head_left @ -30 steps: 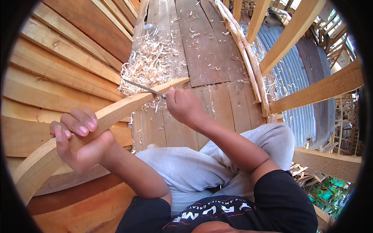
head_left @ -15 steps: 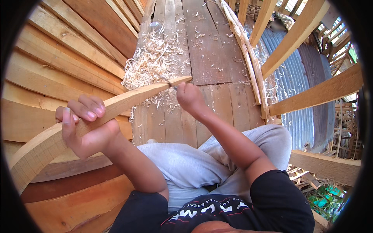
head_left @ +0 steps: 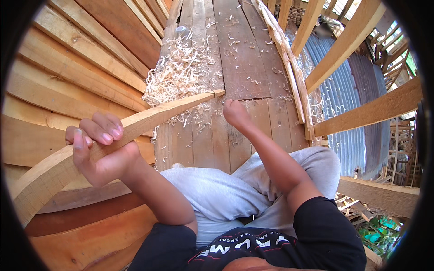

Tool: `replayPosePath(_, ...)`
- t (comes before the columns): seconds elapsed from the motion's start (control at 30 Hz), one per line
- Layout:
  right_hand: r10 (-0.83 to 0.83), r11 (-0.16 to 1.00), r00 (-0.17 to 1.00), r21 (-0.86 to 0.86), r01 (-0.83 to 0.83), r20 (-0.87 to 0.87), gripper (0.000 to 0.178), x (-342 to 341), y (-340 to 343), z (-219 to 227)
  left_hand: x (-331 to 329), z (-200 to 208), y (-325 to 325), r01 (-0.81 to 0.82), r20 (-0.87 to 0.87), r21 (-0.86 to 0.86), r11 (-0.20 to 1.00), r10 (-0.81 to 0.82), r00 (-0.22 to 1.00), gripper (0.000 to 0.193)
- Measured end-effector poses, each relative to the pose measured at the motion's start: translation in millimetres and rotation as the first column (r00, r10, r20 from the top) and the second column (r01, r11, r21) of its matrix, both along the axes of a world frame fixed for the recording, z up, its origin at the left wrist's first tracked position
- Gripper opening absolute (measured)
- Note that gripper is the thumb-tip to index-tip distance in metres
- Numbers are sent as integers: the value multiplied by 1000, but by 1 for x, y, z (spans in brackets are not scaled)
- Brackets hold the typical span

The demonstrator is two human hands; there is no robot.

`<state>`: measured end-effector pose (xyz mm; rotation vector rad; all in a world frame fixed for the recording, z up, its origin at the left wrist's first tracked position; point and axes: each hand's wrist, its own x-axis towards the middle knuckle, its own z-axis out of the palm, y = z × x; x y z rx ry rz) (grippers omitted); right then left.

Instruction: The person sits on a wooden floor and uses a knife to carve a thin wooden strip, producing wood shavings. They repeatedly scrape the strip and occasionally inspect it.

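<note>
A long curved wooden plank [head_left: 167, 109] slants from the lower left to a narrow end near the middle. My left hand [head_left: 104, 149] is closed round its thicker part, fingers over the top edge and the palm below. Just right of the narrow end, my right hand [head_left: 236, 113] makes a fist round a thin dark-bladed tool, mostly hidden by the fingers. A dark sliver of the blade [head_left: 214, 94] shows against the wood close to its tip.
Curled wood shavings [head_left: 178, 74] are heaped on the plank floor [head_left: 244, 58] beyond the workpiece. Wooden boards [head_left: 58, 86] line the left side. A pale rail [head_left: 287, 58] and slanting posts [head_left: 346, 47] stand at right, with corrugated metal sheets [head_left: 334, 90] outside. My bent legs [head_left: 212, 185] are close below.
My right hand has moved right and slightly down, with the blade shifting toward the plank's narrow tip. The left hand keeps its hold, and the plank has hardly moved.
</note>
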<state>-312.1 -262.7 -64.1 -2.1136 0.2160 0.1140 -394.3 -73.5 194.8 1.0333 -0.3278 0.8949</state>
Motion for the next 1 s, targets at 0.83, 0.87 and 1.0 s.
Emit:
replayPosePath(0.83,271,960,961,-94,-264,60,54,-28,33,99,0,-2,16,-106,-19,-58,993,105,994,21)
replayPosePath(0.87,220,974,973,-68,-216,66,54,-24,33,92,-1,-3,16,-96,-15,-38,995,96,995,21)
replayPosePath(1.0,118,990,982,-99,-104,145,56,-6,21,53,5,0,2,-75,-6,-51,996,75,997,21)
